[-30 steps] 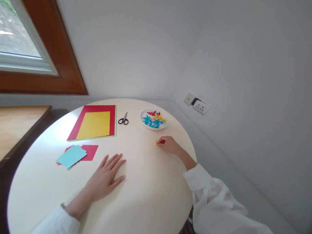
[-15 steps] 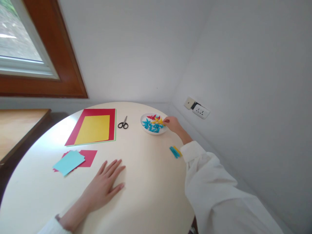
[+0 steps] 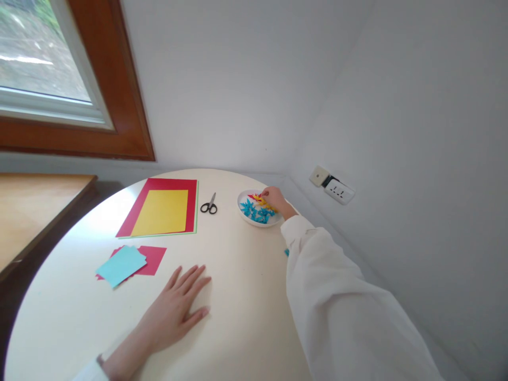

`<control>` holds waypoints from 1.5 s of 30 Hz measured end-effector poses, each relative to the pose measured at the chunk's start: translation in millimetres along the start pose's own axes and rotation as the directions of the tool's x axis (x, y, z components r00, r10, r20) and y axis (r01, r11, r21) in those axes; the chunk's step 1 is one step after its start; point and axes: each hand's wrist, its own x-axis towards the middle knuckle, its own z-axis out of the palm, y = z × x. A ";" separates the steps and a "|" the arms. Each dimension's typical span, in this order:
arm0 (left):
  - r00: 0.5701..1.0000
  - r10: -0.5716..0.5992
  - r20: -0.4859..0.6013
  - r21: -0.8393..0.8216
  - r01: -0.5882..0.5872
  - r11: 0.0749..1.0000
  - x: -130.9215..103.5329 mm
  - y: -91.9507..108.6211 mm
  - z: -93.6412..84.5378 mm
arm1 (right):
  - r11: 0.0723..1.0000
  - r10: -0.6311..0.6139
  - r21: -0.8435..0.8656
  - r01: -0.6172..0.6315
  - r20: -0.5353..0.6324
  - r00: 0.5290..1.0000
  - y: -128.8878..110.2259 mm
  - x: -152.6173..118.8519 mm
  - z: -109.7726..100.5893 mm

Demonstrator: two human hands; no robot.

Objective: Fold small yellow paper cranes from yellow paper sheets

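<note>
1. Two bare hands are at the round table; the left hand lies palm down on it, below and left of the frame's centre, fingers spread and thumb apart, holding nothing.
2. Right of centre, the right hand reaches over the white plate, thumb and forefinger drawn together at the yellow pieces and red pieces; whether one is pinched cannot be told.
3. Blue pieces lie in the plate's lower part.
4. Scissors rest left of the plate, blades pointing up the frame.
5. Left of centre, a yellow sheet overlies a larger red sheet; below them, light blue cards partly cover red cards.
6. A blue scrap shows beside the right sleeve.
</note>
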 end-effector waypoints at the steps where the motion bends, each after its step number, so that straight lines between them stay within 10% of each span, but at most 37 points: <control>1: 1.000 0.004 -0.009 -0.003 -0.004 1.000 -0.1 -0.4 0.8 | 1.000 0.003 -0.005 -0.003 -0.015 1.000 0.2 -0.9 -7.9; 12: 0.997 -0.024 0.069 -0.024 0.026 0.999 -0.2 5.7 -6.5 | 0.993 -0.084 0.054 0.105 -0.301 0.950 -22.1 -78.6 -96.6; 28: 0.996 -0.085 0.020 -0.103 0.087 0.991 -0.1 9.4 -9.4 | 0.935 -0.309 0.158 0.316 -0.069 0.949 -11.4 -262.1 88.4; 35: 0.944 -0.314 -0.098 -0.139 0.300 0.944 25.3 -8.2 -18.9 | 0.925 -0.378 0.033 0.378 -0.013 0.926 -15.1 -287.3 103.3; 45: 0.794 -0.604 -0.071 -0.059 0.601 0.797 79.7 -93.3 -43.7 | 0.895 -0.446 -0.073 0.440 -0.110 0.888 -13.6 -285.0 106.4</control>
